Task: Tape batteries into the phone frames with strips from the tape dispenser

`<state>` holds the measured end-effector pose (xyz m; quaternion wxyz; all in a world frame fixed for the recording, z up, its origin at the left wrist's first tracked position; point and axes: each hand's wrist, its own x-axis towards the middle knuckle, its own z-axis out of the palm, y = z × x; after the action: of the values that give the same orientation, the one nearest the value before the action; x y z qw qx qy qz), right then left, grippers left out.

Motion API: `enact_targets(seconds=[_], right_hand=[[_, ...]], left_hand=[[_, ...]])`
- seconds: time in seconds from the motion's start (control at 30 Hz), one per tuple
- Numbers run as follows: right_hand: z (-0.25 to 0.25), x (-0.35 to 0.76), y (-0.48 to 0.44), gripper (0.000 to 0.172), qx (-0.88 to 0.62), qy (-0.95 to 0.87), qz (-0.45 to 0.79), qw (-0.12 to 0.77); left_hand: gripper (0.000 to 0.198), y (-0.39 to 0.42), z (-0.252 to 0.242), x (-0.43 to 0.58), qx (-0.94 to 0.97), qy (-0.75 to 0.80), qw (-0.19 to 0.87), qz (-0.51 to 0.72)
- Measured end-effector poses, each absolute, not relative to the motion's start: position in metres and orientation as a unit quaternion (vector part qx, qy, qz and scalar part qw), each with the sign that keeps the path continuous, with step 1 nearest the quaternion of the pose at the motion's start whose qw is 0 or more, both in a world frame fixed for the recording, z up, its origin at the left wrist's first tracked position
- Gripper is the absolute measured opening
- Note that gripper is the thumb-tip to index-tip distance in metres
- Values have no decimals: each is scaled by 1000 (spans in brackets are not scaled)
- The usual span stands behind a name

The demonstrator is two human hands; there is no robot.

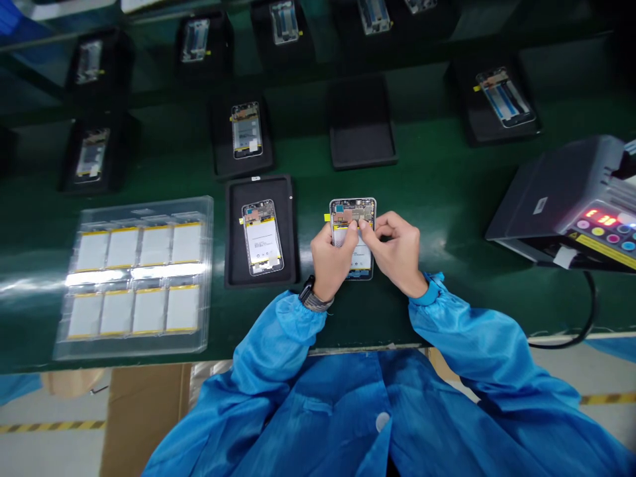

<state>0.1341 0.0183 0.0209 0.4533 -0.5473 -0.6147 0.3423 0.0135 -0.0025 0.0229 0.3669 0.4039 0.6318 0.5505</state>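
An opened smartphone [353, 273] lies between my hands on the green bench, its circuit board at the top and a white battery below. My left hand [331, 260] grips its left edge, with the thumb pressed near the seam between board and battery. From the other side my right hand [396, 250] holds the right edge, its thumb set down beside the left one. What lies under the thumb tips is hidden. A small yellow tab [326, 217] sticks out at the phone's upper left. To the left, a second opened phone [263, 240] with a battery rests in a black tray [233, 265].
A clear plastic tray [209, 232] of several white batteries stands at left. Farther back are a bare black tray [362, 126] and several trays with phone frames, one phone frame [505, 97] at back right. A grey device [546, 185] with a red display and cable occupies the right.
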Motion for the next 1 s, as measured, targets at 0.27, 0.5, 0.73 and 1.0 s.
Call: enact_targets(seconds=[0.27, 0.5, 0.73, 1.0], right_hand=[[22, 133, 17, 34, -540, -594, 350, 483], [22, 133, 17, 34, -518, -599, 369, 487], [22, 131, 17, 36, -529, -580, 386, 484], [23, 134, 21, 44, -527, -546, 448, 473]], left_hand=[[28, -2, 22, 11, 394, 599, 429, 550], [25, -3, 27, 9, 415, 613, 387, 550], [24, -4, 25, 11, 422, 638, 365, 531], [37, 0, 20, 10, 387, 607, 450, 529]])
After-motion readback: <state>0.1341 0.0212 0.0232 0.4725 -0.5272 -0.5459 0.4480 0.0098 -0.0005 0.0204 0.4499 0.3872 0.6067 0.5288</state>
